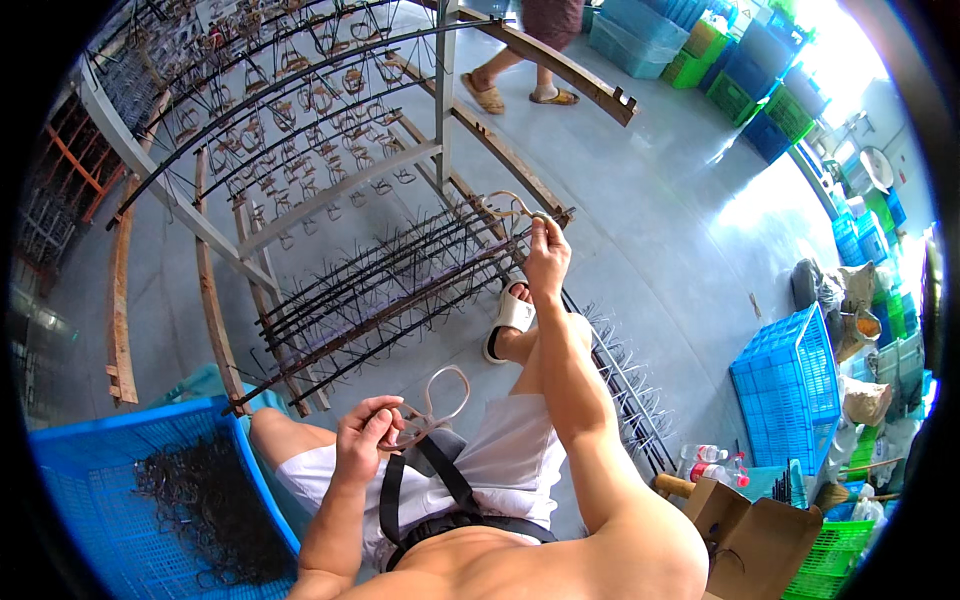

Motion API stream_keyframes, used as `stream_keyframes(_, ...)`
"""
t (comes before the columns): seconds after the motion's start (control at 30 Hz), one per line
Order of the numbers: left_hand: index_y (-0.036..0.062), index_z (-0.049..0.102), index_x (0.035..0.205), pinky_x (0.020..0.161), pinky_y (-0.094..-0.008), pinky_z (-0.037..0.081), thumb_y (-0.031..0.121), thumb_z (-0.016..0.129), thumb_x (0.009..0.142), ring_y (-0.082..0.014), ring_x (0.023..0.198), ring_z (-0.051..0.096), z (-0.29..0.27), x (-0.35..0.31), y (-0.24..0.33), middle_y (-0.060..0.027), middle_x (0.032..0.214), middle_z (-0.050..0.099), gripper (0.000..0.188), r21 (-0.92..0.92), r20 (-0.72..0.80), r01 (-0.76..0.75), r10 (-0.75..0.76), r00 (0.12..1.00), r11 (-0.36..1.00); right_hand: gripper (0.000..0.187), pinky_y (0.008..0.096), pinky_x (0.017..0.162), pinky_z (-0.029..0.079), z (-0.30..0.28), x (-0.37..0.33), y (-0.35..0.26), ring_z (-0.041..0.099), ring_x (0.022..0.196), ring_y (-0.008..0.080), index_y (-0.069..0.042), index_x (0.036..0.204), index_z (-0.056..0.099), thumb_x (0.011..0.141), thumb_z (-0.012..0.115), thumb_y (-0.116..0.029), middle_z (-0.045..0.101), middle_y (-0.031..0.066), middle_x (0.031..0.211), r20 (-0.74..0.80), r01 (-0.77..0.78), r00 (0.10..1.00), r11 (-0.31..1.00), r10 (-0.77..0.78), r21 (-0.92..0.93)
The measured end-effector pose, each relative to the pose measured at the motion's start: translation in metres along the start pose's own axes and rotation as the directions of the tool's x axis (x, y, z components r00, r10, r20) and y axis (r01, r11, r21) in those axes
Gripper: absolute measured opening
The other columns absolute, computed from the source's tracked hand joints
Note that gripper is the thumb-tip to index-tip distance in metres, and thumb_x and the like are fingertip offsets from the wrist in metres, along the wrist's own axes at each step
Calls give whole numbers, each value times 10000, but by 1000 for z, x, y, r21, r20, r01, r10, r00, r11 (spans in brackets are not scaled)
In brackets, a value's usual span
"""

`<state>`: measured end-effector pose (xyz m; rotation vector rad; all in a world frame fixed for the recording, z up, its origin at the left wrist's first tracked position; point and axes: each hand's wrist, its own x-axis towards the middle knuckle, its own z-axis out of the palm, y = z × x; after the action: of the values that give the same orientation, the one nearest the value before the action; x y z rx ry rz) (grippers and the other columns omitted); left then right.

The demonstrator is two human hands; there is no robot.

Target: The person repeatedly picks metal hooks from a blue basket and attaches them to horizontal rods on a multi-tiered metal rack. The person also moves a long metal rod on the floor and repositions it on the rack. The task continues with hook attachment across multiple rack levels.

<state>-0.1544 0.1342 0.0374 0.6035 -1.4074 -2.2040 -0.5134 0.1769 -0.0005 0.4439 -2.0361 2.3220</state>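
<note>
Pinched in the fingers of my left hand is a clear, brownish eyeglass frame, held above my lap with one round rim sticking up to the right. My right arm stretches forward, and my right hand is closed on a second eyeglass frame, partly covered by the fingertips. That hand is at the right end of several dark rods with thin wire prongs, resting low across the rack. Whether this frame touches a rod I cannot tell.
A metal and wood rack carries upper rods hung with many eyeglass frames. At my left stands a blue basket with dark wire pieces. More prong rods lie by my right leg. Blue crate, bottles and cardboard box stand right; a person walks beyond.
</note>
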Motion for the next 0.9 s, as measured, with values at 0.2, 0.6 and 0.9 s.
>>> stream_keyframes(0.2,-13,595,1065,545,-174,365,114,513,904,-59,610,464,-3,-3,0,-44,773,587,221,-49,-12,13,-13,1000,999,225,312,663,388,-4,6,3,503,768,184,-15,1032,579,914,514,-195,561,91,867,-124,156,972,944,-199,-290)
stream_keyframes(0.6,-31,599,1000,520,-212,324,91,458,890,-83,593,430,-8,-10,-8,-29,739,512,216,291,-447,-126,251,858,948,622,358,933,395,-2,-184,-48,445,1133,217,-15,1388,178,950,434,-375,335,114,1289,792,-502,530,865,301,7)
stream_keyframes(0.9,-24,594,1005,750,-448,429,216,479,904,-383,861,534,41,-13,-16,-228,961,574,284,825,-40,-301,581,813,478,258,226,625,454,8,-232,-74,536,706,98,-27,1175,446,963,412,-170,554,38,802,561,-452,735,892,382,-15)
